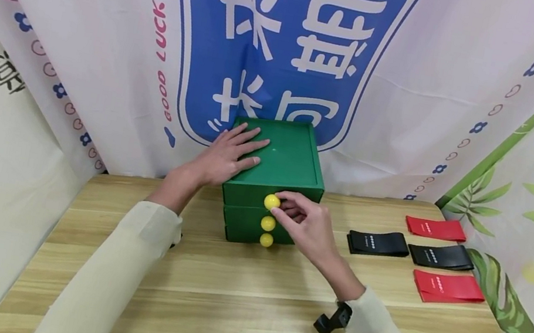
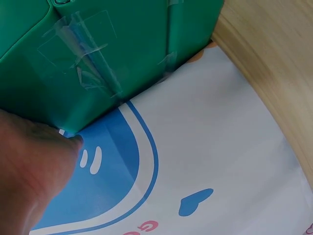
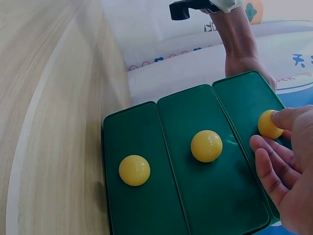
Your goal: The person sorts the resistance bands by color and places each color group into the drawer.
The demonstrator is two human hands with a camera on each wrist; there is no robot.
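Observation:
A green box with three stacked drawers (image 1: 279, 160) stands against the back curtain, each drawer front bearing a round yellow knob. My left hand (image 1: 228, 157) lies flat on the box's top, fingers spread toward its far left part. In the left wrist view that hand (image 2: 29, 171) shows at the box's back corner, beside clear tape (image 2: 88, 54) on the green side. My right hand (image 1: 307, 224) pinches the top yellow knob (image 1: 271, 202) between thumb and forefinger. Below it sit the middle knob (image 3: 206, 146) and the bottom knob (image 3: 134, 170), untouched. All three drawers look closed in the right wrist view.
On the wooden table (image 1: 221, 301), to the right, lie two black folded bands, one of them nearer the box (image 1: 378, 243), and two red ones, the front one (image 1: 448, 288) near the table's right edge. A printed curtain (image 1: 387, 122) hangs right behind the box.

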